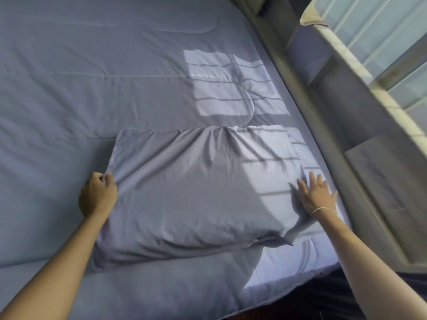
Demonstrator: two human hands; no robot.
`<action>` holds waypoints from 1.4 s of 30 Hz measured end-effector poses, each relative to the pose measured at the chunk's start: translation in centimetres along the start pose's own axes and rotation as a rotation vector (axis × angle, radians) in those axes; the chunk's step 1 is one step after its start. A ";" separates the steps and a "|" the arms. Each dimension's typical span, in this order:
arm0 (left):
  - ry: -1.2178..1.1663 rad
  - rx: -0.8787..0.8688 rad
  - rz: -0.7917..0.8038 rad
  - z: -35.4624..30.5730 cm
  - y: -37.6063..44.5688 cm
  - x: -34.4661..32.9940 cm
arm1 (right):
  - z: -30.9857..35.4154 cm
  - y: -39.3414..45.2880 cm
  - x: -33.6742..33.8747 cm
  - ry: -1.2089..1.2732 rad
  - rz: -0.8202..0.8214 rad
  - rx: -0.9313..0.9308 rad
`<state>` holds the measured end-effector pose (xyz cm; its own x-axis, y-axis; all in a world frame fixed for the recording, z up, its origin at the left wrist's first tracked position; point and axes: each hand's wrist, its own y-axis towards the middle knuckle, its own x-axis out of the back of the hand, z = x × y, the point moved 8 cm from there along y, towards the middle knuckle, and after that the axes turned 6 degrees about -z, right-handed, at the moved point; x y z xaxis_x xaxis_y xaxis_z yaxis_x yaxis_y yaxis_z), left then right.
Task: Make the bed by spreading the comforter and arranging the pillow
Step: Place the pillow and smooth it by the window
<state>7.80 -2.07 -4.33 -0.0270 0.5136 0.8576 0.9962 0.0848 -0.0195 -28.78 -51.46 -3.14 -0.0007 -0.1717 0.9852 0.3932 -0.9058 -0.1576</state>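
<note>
Pinching the pillow's (191, 192) edge with my left hand (98, 196), I keep it from sliding while my right hand (317, 196) lies flat and open on its other end, smoothing it onto the spread comforter (92, 77) beside the headboard (323, 135)

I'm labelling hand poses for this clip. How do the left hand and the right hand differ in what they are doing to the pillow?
The left hand has curled fingers pinching the fabric at the pillow's left edge; the right hand lies flat with fingers spread at its right end. The left hand is in shade, the right hand in window light. Only the right wrist wears a thin band. Both touch the same pillow, which lies on the comforter.
</note>
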 end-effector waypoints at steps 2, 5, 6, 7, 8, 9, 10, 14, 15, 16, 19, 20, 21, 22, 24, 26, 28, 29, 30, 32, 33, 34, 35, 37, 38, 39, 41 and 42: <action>-0.036 0.000 -0.012 -2.0 2.5 -1.3 | 0.6 -0.8 -0.3 0.185 -0.028 -0.013; -0.069 0.036 -0.022 -4.1 6.4 -3.1 | -0.8 -0.2 -0.3 0.349 -0.060 -0.152; -0.073 0.035 -0.028 -4.7 7.4 -3.6 | -1.1 0.3 -0.4 0.352 -0.043 -0.188; -0.071 0.024 -0.035 -5.3 8.1 -3.9 | -1.4 0.8 -0.5 0.341 -0.016 -0.215; -0.065 0.008 -0.040 -5.8 8.6 -4.3 | -1.4 1.3 -0.5 0.326 0.005 -0.221; -0.052 -0.007 -0.045 -6.2 9.0 -4.6 | -1.2 1.6 -0.6 0.299 0.013 -0.204; -0.028 -0.023 -0.056 -6.5 9.4 -4.7 | -1.2 1.8 -0.8 0.277 0.009 -0.183; 0.024 -0.027 -0.162 -5.2 12.8 -2.7 | -1.6 1.5 -0.5 0.237 -0.064 -0.136; 0.030 -0.011 -0.163 -4.2 14.0 -2.5 | -1.7 1.6 -0.4 0.238 -0.073 -0.134; 0.041 0.006 -0.163 -3.0 15.2 -2.7 | -1.7 1.6 -0.4 0.242 -0.070 -0.134; 0.062 0.116 -0.081 -1.0 16.0 -4.0 | -0.6 2.3 0.5 0.248 -0.081 -0.128; 0.070 0.152 -0.039 -1.3 15.5 -4.3 | 0.2 2.7 1.2 0.273 -0.099 -0.123; 0.063 0.180 -0.005 -1.7 15.1 -4.7 | 1.2 3.5 1.9 0.310 -0.115 -0.117; 0.045 0.187 0.021 -2.4 14.7 -5.0 | 2.5 4.5 2.6 0.356 -0.130 -0.105; 0.011 0.182 0.052 -3.5 14.5 -5.8 | 4.8 7.6 3.6 0.478 -0.164 -0.132; 0.005 0.145 0.058 -4.2 14.5 -6.3 | 7.2 11.3 3.4 0.555 -0.146 -0.168; -0.016 0.148 0.050 -3.7 14.5 -6.9 | 9.2 14.5 2.3 0.577 -0.079 -0.200; -0.037 0.153 0.038 -3.5 14.6 -7.1 | 9.9 15.7 1.5 0.600 -0.039 -0.232; -0.044 0.146 0.025 -3.4 14.7 -7.0 | 10.5 16.6 0.7 0.628 -0.002 -0.263; -0.065 0.169 -0.017 -2.2 15.9 -6.2 | 11.5 17.7 -0.3 0.661 0.031 -0.284; -0.078 0.200 -0.045 -1.1 16.9 -5.7 | 12.0 18.0 -0.6 0.657 0.043 -0.266; -0.100 0.226 -0.078 -0.6 17.1 -4.9 | 12.6 18.2 -0.8 0.648 0.048 -0.231; -0.081 0.281 -0.100 1.9 19.0 -5.3 | 13.1 18.2 -0.7 0.632 0.051 -0.191; -0.077 0.303 -0.119 7.2 22.7 -7.3 | 13.8 17.8 -0.3 0.586 0.035 -0.126; -0.045 0.292 -0.085 8.2 22.4 -8.0 | 14.0 17.4 -0.1 0.543 0.017 -0.092; -0.051 0.289 -0.047 7.9 21.1 -8.3 | 14.3 16.8 0.0 0.486 -0.011 -0.054; -0.042 0.346 -0.061 6.9 16.8 -7.0 | 15.3 15.1 0.1 0.399 -0.092 0.074; -0.005 0.327 -0.074 4.4 13.7 -5.1 | 15.9 14.0 0.0 0.371 -0.137 0.156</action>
<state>21.20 0.17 -11.24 -0.0996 0.5000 0.8603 0.9124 0.3909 -0.1215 -8.68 -58.03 -4.29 -0.3823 -0.2072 0.9005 0.5008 -0.8654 0.0135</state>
